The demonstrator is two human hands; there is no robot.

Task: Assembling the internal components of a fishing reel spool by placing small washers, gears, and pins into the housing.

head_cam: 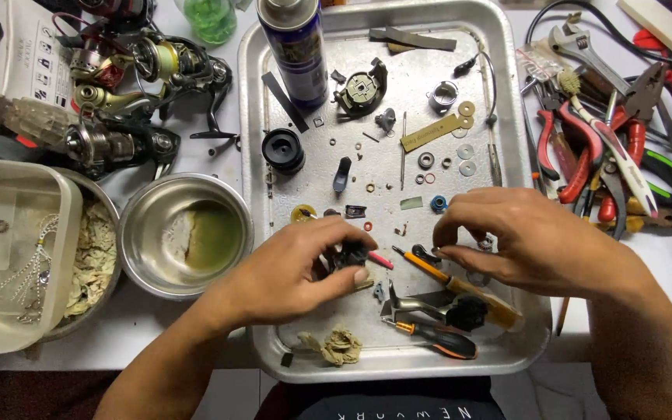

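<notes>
Over the front of a metal tray (258, 93), my left hand (297, 272) grips a small black reel part (349, 255) between thumb and fingers. My right hand (523, 241) hovers beside it with thumb and forefinger pinched on a tiny piece (439, 251) that I cannot identify. An orange-handled screwdriver (429, 268) lies under my right hand. A grey reel body with a black knob (437, 307) and a black-and-orange screwdriver (441, 338) rest near the tray's front edge.
Small washers, screws and reel parts are scattered across the tray, with a blue spray can (293, 47) at its back. A steel bowl (184, 233) with greenish liquid stands left. Fishing reels (118, 93) lie at back left, pliers and wrenches (608, 132) on the right.
</notes>
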